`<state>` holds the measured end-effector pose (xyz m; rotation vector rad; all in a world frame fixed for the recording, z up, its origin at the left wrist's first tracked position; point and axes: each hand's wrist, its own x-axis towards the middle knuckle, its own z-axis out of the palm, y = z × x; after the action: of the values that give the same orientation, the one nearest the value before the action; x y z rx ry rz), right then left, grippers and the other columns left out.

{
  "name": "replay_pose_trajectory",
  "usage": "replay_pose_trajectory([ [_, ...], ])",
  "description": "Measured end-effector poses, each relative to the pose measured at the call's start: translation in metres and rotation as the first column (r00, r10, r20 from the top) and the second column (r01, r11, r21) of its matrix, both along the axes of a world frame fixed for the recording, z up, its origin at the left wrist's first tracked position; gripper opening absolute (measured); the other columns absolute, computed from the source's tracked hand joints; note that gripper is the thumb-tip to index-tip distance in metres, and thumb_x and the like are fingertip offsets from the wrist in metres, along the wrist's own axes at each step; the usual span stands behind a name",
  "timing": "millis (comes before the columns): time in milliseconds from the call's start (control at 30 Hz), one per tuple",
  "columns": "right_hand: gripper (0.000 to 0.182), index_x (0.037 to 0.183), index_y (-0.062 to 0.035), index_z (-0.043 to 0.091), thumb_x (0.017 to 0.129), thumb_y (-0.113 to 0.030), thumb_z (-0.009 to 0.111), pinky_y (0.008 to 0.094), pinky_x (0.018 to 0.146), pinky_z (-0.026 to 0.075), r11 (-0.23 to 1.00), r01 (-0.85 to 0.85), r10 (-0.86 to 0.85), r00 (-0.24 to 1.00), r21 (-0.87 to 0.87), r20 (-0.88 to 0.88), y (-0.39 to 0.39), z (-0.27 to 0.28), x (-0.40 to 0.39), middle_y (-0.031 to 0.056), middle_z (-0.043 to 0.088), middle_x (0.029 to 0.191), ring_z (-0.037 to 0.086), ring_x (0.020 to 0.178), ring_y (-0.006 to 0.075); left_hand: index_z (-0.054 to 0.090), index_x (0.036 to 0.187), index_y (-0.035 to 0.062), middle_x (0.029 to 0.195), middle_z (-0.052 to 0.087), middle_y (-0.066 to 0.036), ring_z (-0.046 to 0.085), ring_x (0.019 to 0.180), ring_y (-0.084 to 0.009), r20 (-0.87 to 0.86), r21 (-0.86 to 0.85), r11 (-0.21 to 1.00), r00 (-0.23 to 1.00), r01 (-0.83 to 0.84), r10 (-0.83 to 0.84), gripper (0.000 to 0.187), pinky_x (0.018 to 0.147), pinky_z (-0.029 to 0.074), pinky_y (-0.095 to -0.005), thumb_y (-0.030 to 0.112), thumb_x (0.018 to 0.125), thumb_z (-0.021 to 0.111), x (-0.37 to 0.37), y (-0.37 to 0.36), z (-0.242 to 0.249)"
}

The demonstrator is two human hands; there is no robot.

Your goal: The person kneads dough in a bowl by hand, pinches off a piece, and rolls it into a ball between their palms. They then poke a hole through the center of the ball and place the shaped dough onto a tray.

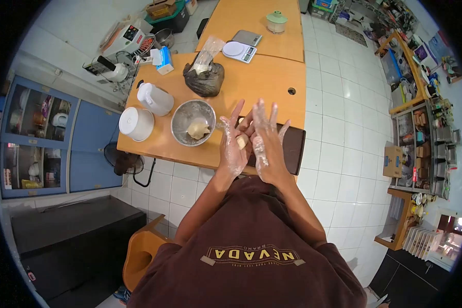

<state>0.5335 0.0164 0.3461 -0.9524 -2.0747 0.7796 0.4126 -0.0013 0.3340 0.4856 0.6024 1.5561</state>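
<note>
Both hands are dusted with white flour and held up close together over the table's near edge. My left hand (232, 154) has its palm turned inward, and a small piece of dough (242, 141) rests against it. Beside it, my right hand (268, 149) is flat with fingers stretched out, holding nothing that I can see. Behind the hands lies a dark brown tray (295, 149), partly covered by them. To the left, a metal bowl (179, 115) contains a larger lump of dough (198, 129).
A white tub (136, 124) and a white jug (156, 99) stand left of the bowl. Farther back are a black plastic bag (204, 82), a white kitchen scale (239, 51) and a lidded green container (276, 22). A blue cabinet (95, 138) stands at the left.
</note>
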Motion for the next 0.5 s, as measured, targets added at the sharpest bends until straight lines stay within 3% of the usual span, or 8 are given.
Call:
replay_pose_trajectory([
  [67, 0.074, 0.164, -0.0061, 0.024, 0.109, -0.055, 0.018, 0.0709, 0.113, -0.019, 0.995, 0.1, -0.101, 0.991, -0.013, -0.087, 0.007, 0.002, 0.01, 0.0171, 0.013, 0.173, -0.004, 0.159, 0.043, 0.017, 0.166, 0.0178, 0.165, 0.033, -0.017, 0.036, 0.151, -0.029, -0.069, 0.054, 0.996, 0.995, 0.075, -0.071, 0.081, 0.123, 0.034, -0.0422, 0.069, 0.104, 0.023, 0.008, 0.0, 0.003],
  [133, 0.077, 0.166, -0.0068, 0.018, 0.108, -0.058, 0.017, 0.0724, 0.113, -0.018, 0.992, 0.128, -0.128, 0.992, -0.009, -0.012, 0.01, 0.003, 0.015, 0.0183, 0.005, 0.174, -0.008, 0.158, 0.0448, 0.014, 0.167, 0.0194, 0.167, 0.03, -0.016, 0.033, 0.153, -0.0296, -0.136, 0.071, 0.983, 0.978, 0.169, -0.158, 0.082, 0.124, 0.031, -0.0421, 0.071, 0.103, 0.023, 0.023, -0.005, 0.003],
  [167, 0.078, 0.166, -0.007, 0.017, 0.108, -0.059, 0.017, 0.0728, 0.112, -0.018, 0.989, 0.148, -0.148, 0.989, 0.015, 0.022, 0.011, 0.0, 0.013, 0.0186, 0.002, 0.174, -0.009, 0.158, 0.0451, 0.009, 0.168, 0.0196, 0.172, 0.019, -0.012, 0.021, 0.158, -0.0294, -0.197, 0.019, 0.988, 0.97, 0.152, -0.145, 0.087, 0.127, 0.023, -0.0444, 0.075, 0.102, 0.02, 0.037, -0.008, 0.005],
  [233, 0.08, 0.167, -0.0075, 0.011, 0.107, -0.06, 0.016, 0.0751, 0.111, -0.017, 0.993, 0.115, -0.115, 0.99, 0.001, 0.076, 0.008, 0.002, 0.017, 0.0201, -0.005, 0.173, -0.011, 0.157, 0.0467, 0.008, 0.168, 0.0191, 0.172, 0.016, -0.01, 0.018, 0.158, -0.0286, -0.106, 0.04, 0.988, 0.984, 0.15, -0.145, 0.088, 0.127, 0.021, -0.0454, 0.076, 0.101, 0.02, 0.048, -0.005, 0.002],
  [333, 0.083, 0.167, -0.0059, 0.01, 0.106, -0.063, 0.015, 0.0713, 0.114, -0.017, 0.989, 0.139, -0.137, 0.99, -0.05, 0.025, -0.006, -0.01, 0.017, 0.0199, -0.003, 0.173, -0.011, 0.158, 0.0443, 0.006, 0.168, 0.0184, 0.174, 0.011, -0.008, 0.013, 0.159, -0.0273, 0.027, 0.07, 0.987, 0.989, 0.142, -0.144, 0.089, 0.128, 0.017, -0.0469, 0.076, 0.101, 0.018, 0.058, 0.006, -0.007],
  [400, 0.08, 0.166, -0.0037, 0.008, 0.107, -0.057, 0.02, 0.0728, 0.115, -0.013, 0.99, 0.114, -0.12, 0.991, -0.083, -0.066, -0.017, -0.008, 0.017, 0.0232, -0.003, 0.172, -0.008, 0.157, 0.0485, 0.005, 0.168, 0.0179, 0.175, 0.007, -0.006, 0.01, 0.16, -0.0265, 0.118, 0.088, 0.988, 0.984, 0.124, -0.135, 0.09, 0.129, 0.014, -0.0479, 0.077, 0.101, 0.018, 0.065, 0.012, -0.01],
  [433, 0.081, 0.166, -0.0034, 0.008, 0.107, -0.057, 0.019, 0.0717, 0.116, -0.013, 0.99, 0.102, -0.113, 0.986, -0.099, -0.123, -0.019, -0.005, 0.017, 0.023, -0.003, 0.173, -0.008, 0.157, 0.0478, 0.0, 0.168, 0.0172, 0.175, 0.0, -0.003, 0.005, 0.161, -0.026, -0.059, 0.1, 0.988, 0.992, 0.12, -0.115, 0.089, 0.129, 0.01, -0.0525, 0.075, 0.101, 0.015, 0.071, 0.01, -0.011],
  [500, 0.085, 0.166, -0.0037, 0.008, 0.105, -0.062, 0.015, 0.0675, 0.117, -0.015, 0.989, 0.081, -0.11, 0.963, -0.124, -0.246, -0.019, 0.003, 0.02, 0.0208, -0.003, 0.173, -0.009, 0.158, 0.0436, -0.003, 0.167, 0.0178, 0.175, -0.002, -0.003, 0.003, 0.161, -0.0258, -0.193, 0.212, 0.969, 0.977, 0.128, -0.086, 0.088, 0.129, 0.01, -0.0537, 0.075, 0.102, 0.014, 0.076, 0.009, -0.017],
])
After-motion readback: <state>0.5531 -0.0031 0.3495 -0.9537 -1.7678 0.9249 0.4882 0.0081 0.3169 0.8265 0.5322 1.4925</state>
